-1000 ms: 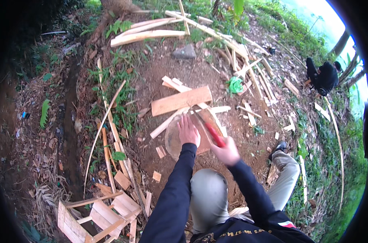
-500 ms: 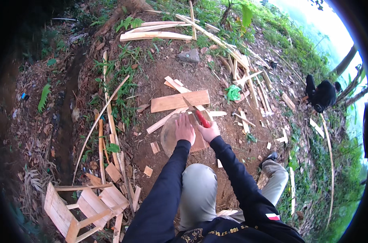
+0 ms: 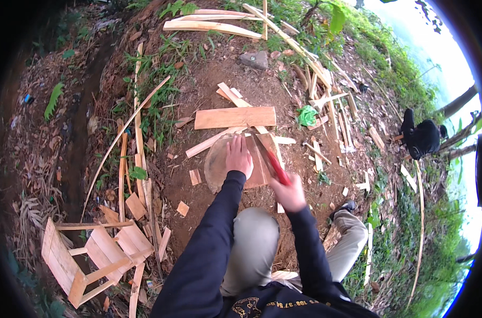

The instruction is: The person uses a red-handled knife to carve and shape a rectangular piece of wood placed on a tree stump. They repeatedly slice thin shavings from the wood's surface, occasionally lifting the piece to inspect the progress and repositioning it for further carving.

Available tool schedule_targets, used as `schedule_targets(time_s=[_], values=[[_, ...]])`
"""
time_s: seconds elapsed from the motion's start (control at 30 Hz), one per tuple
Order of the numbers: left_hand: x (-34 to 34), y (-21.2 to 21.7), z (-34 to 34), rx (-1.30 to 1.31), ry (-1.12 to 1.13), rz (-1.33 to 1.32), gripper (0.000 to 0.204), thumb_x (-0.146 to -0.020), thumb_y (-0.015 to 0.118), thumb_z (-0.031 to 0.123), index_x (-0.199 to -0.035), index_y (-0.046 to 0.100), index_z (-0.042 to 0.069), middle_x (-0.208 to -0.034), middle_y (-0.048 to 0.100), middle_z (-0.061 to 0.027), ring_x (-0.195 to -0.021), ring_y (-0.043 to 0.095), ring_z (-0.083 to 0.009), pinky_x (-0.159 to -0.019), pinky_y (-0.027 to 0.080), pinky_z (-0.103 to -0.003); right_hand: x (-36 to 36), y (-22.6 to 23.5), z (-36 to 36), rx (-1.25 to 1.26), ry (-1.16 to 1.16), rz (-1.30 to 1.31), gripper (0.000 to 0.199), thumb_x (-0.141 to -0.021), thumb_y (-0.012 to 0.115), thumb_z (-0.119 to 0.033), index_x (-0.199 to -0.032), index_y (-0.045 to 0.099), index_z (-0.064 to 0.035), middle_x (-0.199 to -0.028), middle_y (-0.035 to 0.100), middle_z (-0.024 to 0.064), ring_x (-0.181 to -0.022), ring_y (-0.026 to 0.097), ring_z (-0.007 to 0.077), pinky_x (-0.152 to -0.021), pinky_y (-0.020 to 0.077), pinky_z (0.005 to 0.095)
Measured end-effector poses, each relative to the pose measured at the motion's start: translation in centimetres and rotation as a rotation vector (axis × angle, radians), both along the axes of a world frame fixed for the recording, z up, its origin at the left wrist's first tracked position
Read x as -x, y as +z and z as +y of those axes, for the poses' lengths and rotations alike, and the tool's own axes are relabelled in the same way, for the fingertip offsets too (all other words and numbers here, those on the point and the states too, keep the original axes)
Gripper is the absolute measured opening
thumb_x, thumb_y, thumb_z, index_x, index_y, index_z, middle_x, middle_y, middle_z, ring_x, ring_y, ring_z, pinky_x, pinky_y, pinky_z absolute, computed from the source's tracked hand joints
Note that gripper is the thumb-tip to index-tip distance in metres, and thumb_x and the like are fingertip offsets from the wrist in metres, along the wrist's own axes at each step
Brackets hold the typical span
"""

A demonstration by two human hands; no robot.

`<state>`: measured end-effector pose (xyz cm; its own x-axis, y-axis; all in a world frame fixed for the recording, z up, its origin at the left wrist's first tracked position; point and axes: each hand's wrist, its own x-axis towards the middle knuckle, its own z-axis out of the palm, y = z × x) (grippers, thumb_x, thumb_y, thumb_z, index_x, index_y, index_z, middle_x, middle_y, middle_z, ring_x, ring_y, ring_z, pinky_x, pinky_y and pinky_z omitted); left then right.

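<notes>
1. The reddish board [image 3: 256,168] is laid on the round wooden stump [image 3: 214,167], in front of the person's bent knee [image 3: 253,230]. By its position, it seems to be the piece which is being sawn.

2. The board is pressed from above by the left hand [image 3: 239,158]. This hand is laid flat, with the fingers stretched forward, and nothing is gripped in it. The pressure should be kept firm, so that the board is not shaken.

3. The red handle of the saw [image 3: 278,170] is held by the right hand [image 3: 288,193], with the fingers closed around it. The blade is pointed forward and slightly to the left, just beside the left fingers. How deep it has been cut cannot be told.

4. The fingertips should be held away from the line of the blade, because they could be hurt if the saw jumps.

5. Long, even strokes are advised, with the wrist in line with the blade; if it is twisted, the cut could be bent.

6. Beyond the stump a loose plank [image 3: 235,117] is lying. The saw's tip is near it, so it should not be struck.
</notes>
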<state>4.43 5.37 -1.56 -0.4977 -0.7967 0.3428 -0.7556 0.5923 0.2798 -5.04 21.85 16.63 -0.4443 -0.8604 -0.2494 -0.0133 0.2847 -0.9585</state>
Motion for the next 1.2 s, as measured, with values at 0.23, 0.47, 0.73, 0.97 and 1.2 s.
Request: schedule_targets(time_s=[0.23, 0.47, 0.73, 0.97, 1.2], values=[[4.0, 1.4, 0.9, -0.027, 0.090, 0.077, 0.059, -0.089, 0.052, 0.019, -0.143, 0.040, -0.003, -0.148, 0.041, -0.0159, -0.142, 0.032, -0.0321, -0.119, 0.020, -0.052, 3.2, -3.2, -4.7, 0.054, -0.061, 0.341, 0.026, -0.079, 0.071, -0.015, -0.064, 0.054, -0.0021, -0.055, 0.046, -0.0030, -0.054, 0.045, 0.0070, -0.049, 0.0381, 0.0293], [2.1, 0.4, 0.3, -0.025, 0.108, 0.046, 0.064, -0.089, 0.053, 0.020, -0.147, 0.035, -0.002, -0.153, 0.036, -0.0163, -0.145, 0.028, -0.0309, -0.121, 0.018, -0.050, 2.4, -1.8, 4.3, 0.078, 0.107, 0.162, 0.026, -0.081, 0.066, -0.009, -0.061, 0.050, -0.0029, -0.053, 0.045, -0.0035, -0.050, 0.041, 0.0042, -0.046, 0.0348, 0.0279], [1.3, 0.5, 0.7, -0.026, 0.113, 0.033, 0.059, -0.090, 0.051, 0.019, -0.143, 0.040, -0.003, -0.149, 0.040, -0.0176, -0.143, 0.031, -0.0324, -0.119, 0.021, -0.052, 1.9, -1.9, -1.4, -0.004, 0.106, 0.248, 0.026, -0.081, 0.068, -0.013, -0.062, 0.052, -0.0022, -0.053, 0.047, -0.0017, -0.051, 0.043, 0.0067, -0.047, 0.0380, 0.0302], [4.2, 1.5, 0.8, -0.034, 0.078, 0.081, 0.058, -0.091, 0.049, 0.020, -0.144, 0.038, -0.003, -0.149, 0.039, -0.0181, -0.143, 0.032, -0.0321, -0.119, 0.021, -0.052, 3.4, -3.8, -4.4, 0.024, 0.047, 0.309, 0.026, -0.079, 0.071, -0.014, -0.066, 0.054, 0.0002, -0.055, 0.046, -0.0024, -0.053, 0.042, 0.0063, -0.048, 0.0361, 0.0293], [1.8, 0.5, 0.9, -0.068, 0.096, 0.029, 0.061, -0.090, 0.052, 0.020, -0.145, 0.038, -0.003, -0.151, 0.039, -0.0169, -0.145, 0.028, -0.0312, -0.121, 0.017, -0.051, 1.5, 1.8, 5.7, 0.008, 0.127, 0.198, 0.023, -0.076, 0.065, -0.006, -0.059, 0.050, -0.0036, -0.051, 0.045, -0.0019, -0.052, 0.044, 0.0037, -0.048, 0.0377, 0.0267]])
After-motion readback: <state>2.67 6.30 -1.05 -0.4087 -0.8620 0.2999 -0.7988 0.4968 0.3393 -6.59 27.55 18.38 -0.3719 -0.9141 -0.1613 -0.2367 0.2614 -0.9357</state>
